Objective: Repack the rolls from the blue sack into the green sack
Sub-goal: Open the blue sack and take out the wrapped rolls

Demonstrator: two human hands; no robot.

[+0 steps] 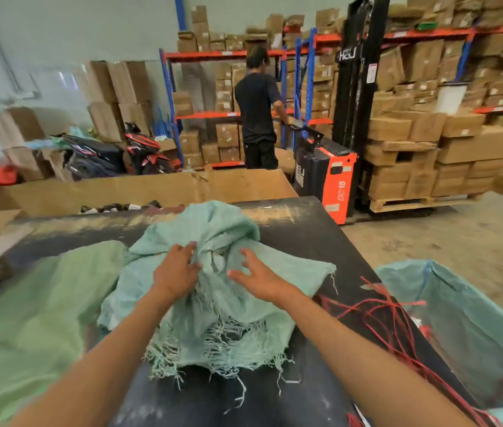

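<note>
Both my arms reach forward; my left hand (176, 271) curls its fingers closed, my right hand (259, 277) spreads open.

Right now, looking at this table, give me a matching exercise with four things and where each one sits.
Things:
1. frayed sack
2. red strings
3. green sack
4. forklift

Places:
A. beyond the table's far right corner
B. left side of the table
C. under both hands
D. table's right edge

Pairs: 1-C, 2-D, 3-B, 4-A
</note>
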